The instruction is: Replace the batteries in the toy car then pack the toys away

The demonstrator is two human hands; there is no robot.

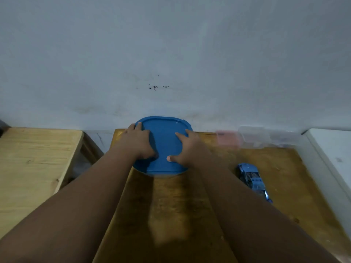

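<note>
In the head view both hands lie flat and spread on the blue lid point(163, 147) of a container at the far edge of the desk point(174, 205), the left hand point(139, 144) on the lid's left side and the right hand point(185, 149) on its right, neither clamped around anything; the toy car point(251, 180) sits on the desk to the right of the lid, well apart from it. If the lid is being opened or sealed, I judge that even pressure from both palms, then working round the rim, would keep it from tilting. The container body under the lid is almost wholly hidden, the clear boxes point(254, 136) right of the lid are blurred, and no batteries are visible.

Stained pale wall point(171, 54), wooden tables point(38, 158)
</note>
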